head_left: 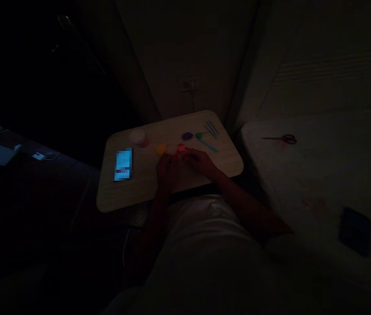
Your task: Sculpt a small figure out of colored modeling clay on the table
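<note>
In dim light, a small pink and red soft-looking piece lies on the pale wooden table between my hands. My left hand rests at its near left side with the fingers curled. From the right, my right hand reaches to the piece, fingers bent and their tips close to it. Whether either hand grips it is too dark to tell. A yellow lump sits just beyond my left hand. Farther back are a purple lump and a green lump touching a blue stick-like tool.
A lit phone and a pale tub are on the table's left part. Several thin sticks lie at the back right. On the pale surface to the right are scissors and a dark blue object.
</note>
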Demonstrator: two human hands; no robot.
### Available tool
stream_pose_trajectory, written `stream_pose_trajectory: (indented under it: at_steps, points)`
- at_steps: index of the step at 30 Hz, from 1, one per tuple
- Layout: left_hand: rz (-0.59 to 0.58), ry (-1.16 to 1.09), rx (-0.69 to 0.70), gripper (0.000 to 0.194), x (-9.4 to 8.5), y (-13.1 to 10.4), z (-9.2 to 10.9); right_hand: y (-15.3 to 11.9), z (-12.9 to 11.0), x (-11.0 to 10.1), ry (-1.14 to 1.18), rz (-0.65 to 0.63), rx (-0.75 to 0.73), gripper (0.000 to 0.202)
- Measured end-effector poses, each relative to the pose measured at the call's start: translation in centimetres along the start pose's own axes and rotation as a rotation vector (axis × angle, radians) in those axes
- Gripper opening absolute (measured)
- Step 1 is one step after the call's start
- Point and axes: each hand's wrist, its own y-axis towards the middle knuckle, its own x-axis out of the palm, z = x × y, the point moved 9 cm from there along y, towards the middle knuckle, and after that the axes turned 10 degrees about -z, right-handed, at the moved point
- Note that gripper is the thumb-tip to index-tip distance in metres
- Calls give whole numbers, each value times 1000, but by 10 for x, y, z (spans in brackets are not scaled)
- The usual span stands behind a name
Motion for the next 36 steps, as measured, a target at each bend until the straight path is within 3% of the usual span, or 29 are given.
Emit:
stream_pose_trajectory:
  at_steps: [36]
  points:
    - [23,-21,-16,24,3,3,-2,1,-3,-3,-49,-19,-13,36]
